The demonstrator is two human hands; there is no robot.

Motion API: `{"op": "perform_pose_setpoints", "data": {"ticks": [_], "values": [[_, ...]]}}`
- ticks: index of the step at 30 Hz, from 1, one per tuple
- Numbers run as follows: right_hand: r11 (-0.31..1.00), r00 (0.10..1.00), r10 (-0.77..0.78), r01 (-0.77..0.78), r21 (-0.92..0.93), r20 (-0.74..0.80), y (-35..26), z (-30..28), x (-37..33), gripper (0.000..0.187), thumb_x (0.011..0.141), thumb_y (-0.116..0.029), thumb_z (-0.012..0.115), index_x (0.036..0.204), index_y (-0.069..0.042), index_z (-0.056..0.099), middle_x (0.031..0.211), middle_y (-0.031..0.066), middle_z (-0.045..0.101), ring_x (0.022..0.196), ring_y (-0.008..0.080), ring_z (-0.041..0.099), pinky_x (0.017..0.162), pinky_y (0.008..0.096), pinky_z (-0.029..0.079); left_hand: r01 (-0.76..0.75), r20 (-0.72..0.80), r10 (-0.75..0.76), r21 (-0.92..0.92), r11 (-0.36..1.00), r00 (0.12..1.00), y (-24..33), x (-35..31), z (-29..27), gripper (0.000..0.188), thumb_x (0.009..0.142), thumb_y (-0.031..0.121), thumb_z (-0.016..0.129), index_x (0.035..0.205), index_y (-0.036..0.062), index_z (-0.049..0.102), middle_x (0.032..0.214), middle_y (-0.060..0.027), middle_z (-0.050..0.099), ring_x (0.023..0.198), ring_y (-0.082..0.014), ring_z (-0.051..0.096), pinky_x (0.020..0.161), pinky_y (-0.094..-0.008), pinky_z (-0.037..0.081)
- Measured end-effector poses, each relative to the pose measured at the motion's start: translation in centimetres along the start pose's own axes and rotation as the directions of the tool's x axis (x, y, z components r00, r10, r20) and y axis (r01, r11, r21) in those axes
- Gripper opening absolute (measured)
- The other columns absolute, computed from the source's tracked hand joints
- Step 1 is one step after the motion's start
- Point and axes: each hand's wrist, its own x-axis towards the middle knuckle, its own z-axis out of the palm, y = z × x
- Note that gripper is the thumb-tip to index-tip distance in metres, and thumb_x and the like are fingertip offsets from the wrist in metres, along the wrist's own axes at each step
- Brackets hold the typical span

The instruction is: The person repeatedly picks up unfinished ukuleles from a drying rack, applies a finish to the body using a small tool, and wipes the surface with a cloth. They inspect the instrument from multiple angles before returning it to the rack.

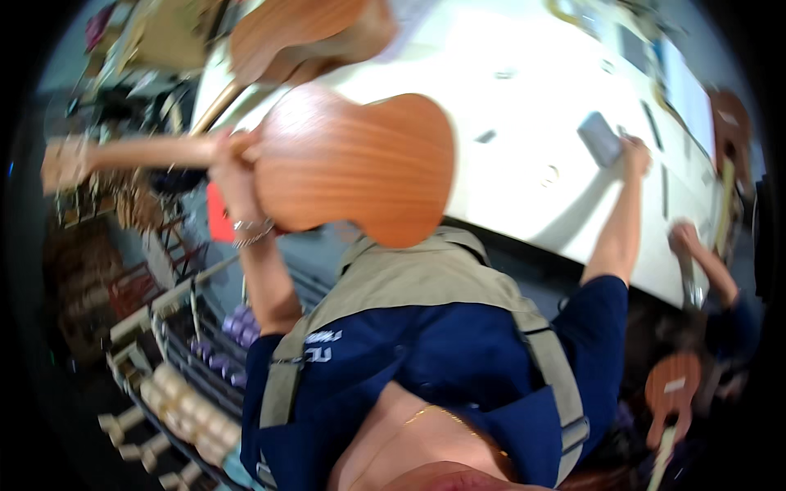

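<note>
My left hand (233, 159) is wrapped round the neck of a brown wooden ukulele (360, 155), close to where the neck meets the body. Its plain back faces up, the headstock points left, and the body hangs over the near edge of the white table (508, 184). Out to the right, my right hand (635, 155) is closed at the right edge of a grey rectangular block (600, 139) over the table; blur hides the exact grip.
Another wooden instrument body (311, 37) lies at the table's far left. Small dark pieces (485, 136) are scattered on the tabletop. A rack with pale rolls (188, 413) stands lower left. A co-worker's hand (686, 237) is at the right, near another ukulele (673, 385).
</note>
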Motion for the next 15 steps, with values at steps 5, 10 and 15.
{"op": "perform_pose_setpoints", "data": {"ticks": [5, 10, 15], "values": [[0.68, 0.949, -0.288, 0.295, 0.672, -0.125, -12.1, -2.8, -6.6, 0.025, 0.084, -0.024, 0.052, 0.097, -0.004, 0.057, 0.084, 0.0053, 0.062, 0.074, 0.0116, 0.056, 0.067, 0.0246, 0.044, 0.158, 0.143, -0.099, -0.496, 0.854, 0.985, 2.4, -1.5, 0.5, 0.018, 0.081, 0.017, 0.054, 0.089, 0.0004, 0.051, 0.074, -0.0088, 0.057, 0.065, -0.0157, 0.057, 0.056, -0.0257, 0.048], [0.336, 0.571, -0.806, 0.231, 0.913, 0.152, -27.3, -8.7, -26.5, 0.026, 0.083, -0.008, 0.048, 0.109, -0.007, 0.052, 0.093, 0.0024, 0.059, 0.074, 0.0096, 0.052, 0.067, 0.0235, 0.043, 0.123, 0.228, -0.012, -0.483, 0.867, 0.974, 3.6, -2.0, 1.5, 0.014, 0.082, 0.013, 0.051, 0.09, 0.0019, 0.048, 0.073, -0.0085, 0.055, 0.063, -0.0147, 0.056, 0.054, -0.0254, 0.049], [-0.094, 0.434, -0.867, 0.343, 0.935, -0.246, -33.6, -11.3, -34.9, 0.019, 0.072, -0.014, 0.065, 0.089, -0.006, 0.061, 0.081, 0.0062, 0.062, 0.063, 0.0178, 0.058, 0.057, 0.0252, 0.047, 0.07, 0.255, 0.047, -0.433, 0.899, 0.966, 3.9, -2.1, 2.0, 0.014, 0.082, 0.008, 0.049, 0.093, 0.0006, 0.046, 0.074, -0.0105, 0.053, 0.076, -0.0235, 0.058, 0.062, -0.0296, 0.051]]}}
